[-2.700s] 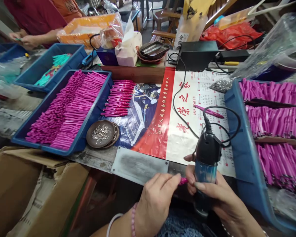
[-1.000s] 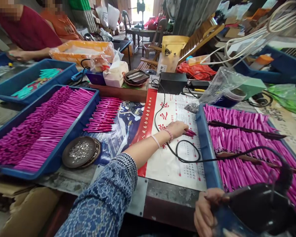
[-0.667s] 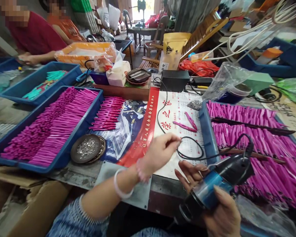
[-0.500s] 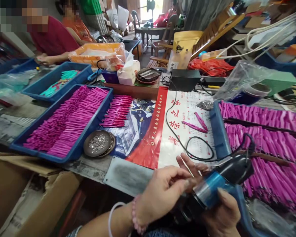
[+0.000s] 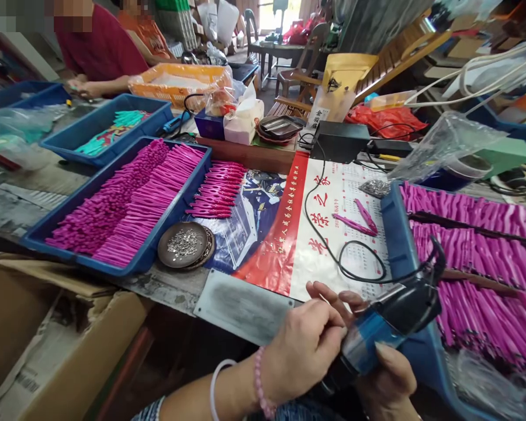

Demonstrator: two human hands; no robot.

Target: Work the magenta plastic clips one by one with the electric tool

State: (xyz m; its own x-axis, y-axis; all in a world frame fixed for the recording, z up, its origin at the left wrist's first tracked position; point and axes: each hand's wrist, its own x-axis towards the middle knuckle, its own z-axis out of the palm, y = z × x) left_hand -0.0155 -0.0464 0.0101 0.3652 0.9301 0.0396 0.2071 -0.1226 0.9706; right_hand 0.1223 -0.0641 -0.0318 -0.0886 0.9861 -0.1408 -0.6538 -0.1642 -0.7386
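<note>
Gripping the cylindrical blue-and-black power tool [image 5: 369,338] in our right hand [image 5: 388,374], we curl our left hand [image 5: 307,346] just beside it, unable to tell whether that hand pinches anything, while a magenta V-shaped plastic piece [image 5: 370,227] lies on the white-and-red paper calendar [image 5: 305,275].

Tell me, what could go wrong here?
The looped cord might snag the pink V-shaped piece beside it. The left hand is close to the blue tool in the right hand, so a slip might hurt it. The dish of metal bits sits near the front edge of the table; a knock might spill them.
</note>
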